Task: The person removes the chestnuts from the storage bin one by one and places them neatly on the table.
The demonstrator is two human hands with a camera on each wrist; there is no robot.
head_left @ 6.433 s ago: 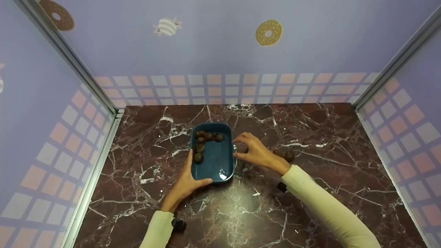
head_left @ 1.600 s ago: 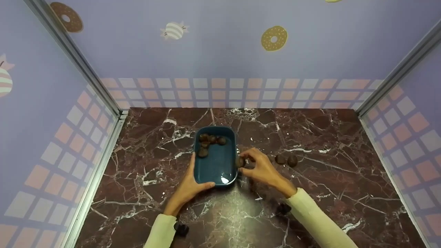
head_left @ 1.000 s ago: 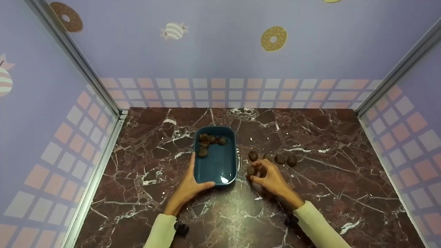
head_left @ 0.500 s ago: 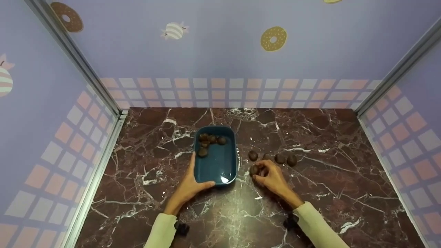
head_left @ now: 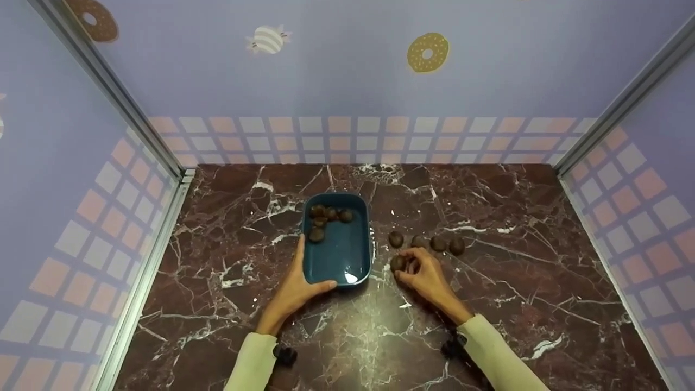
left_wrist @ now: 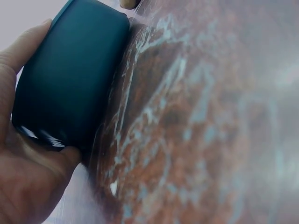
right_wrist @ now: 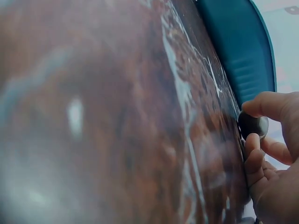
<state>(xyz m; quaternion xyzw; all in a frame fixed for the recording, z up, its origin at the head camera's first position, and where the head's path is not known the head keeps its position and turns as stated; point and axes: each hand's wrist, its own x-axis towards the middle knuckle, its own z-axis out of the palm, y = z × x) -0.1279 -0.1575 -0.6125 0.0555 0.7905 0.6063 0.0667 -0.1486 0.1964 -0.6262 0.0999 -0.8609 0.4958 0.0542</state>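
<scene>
In the head view a blue rectangular dish stands on the marble table with several brown chestnuts at its far and left sides. My left hand grips its near left corner, fingers along the left wall and thumb on the near rim; the left wrist view shows the dish from outside. Right of the dish, my right hand pinches another chestnut low over or on the tabletop. Between fingers and thumb this dark round chestnut appears in the right wrist view.
Several more chestnuts lie in a rough row just beyond the right hand, the one behind its fingers partly covered. Patterned walls enclose the table at the back and both sides.
The chestnut lowest on the dish's left side has left it. My right hand has carried a chestnut from the dish's right rim to the table. The left hand keeps its hold.
</scene>
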